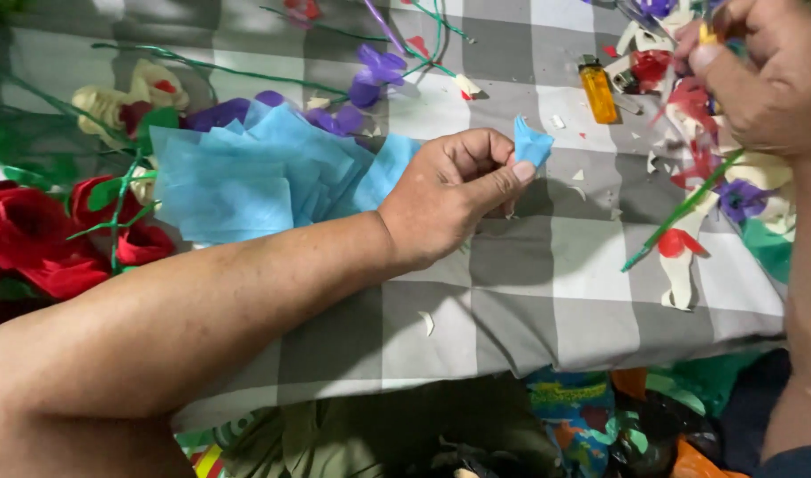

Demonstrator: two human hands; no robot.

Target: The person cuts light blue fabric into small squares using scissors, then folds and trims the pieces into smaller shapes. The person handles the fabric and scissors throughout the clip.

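**Blue petal pinched, most blue sheets waiting**

Grey-and-white checked cloth (512,292) is covering the work surface, and you are working over it with both hands. Your left hand (450,199) is pinching a small folded piece of light blue tissue (531,142) between thumb and fingers, closed firmly on it, just right of the fanned stack of light blue tissue squares (264,177). Your right hand (768,75), far right of that stack, is curling closed around something small with a yellow tip; what it is, you cannot tell from here.

Judging by what is lying about, several flowers are already made: red fabric roses (42,235) are sitting left of the stack, purple blossoms (374,75) above it. An orange lighter (598,90) and a green wire stem (680,212) are lying to its right. Most of the blue stack is looking unused, so the blue work seems barely begun.
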